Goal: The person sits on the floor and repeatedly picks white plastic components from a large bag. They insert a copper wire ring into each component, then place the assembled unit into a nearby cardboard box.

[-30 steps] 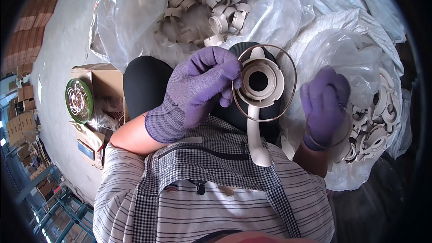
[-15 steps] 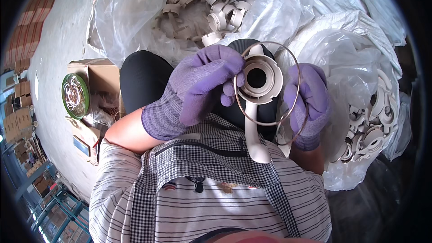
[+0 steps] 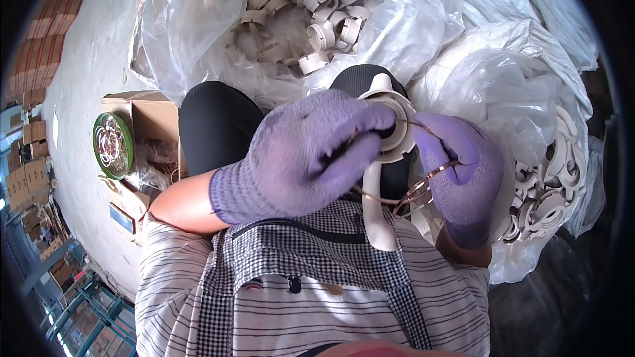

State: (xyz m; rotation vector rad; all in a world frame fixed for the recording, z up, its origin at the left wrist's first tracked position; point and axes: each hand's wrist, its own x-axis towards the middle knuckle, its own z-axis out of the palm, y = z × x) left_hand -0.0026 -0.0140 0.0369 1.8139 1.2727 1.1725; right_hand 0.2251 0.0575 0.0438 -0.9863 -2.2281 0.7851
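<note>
Both hands wear purple knit gloves. In front of my lap stands a beige plastic part with a round ringed head and a long curved handle (image 3: 378, 221). My left hand (image 3: 311, 155) covers the left side of that head, its thumb and fingers pinching a thin metal wire ring. To the right of the head, my right hand (image 3: 463, 172) is closed on the same wire ring (image 3: 423, 184), which shines copper-coloured below the fingers. Part of the ring is hidden behind the hands, so I cannot make out its full shape.
A plastic-lined bag (image 3: 198, 33) ahead holds several beige round parts (image 3: 321, 36). Another lined sack (image 3: 503, 79) at right contains curved beige pieces (image 3: 546, 208). At left, a green round tray (image 3: 112, 147) of wire rings rests by an open cardboard box (image 3: 155, 119).
The wire ring, a wide open loop before, is now lowered and partly hidden. My left hand has moved right and down over the plastic head; my right hand has turned inward, nearer the left.
</note>
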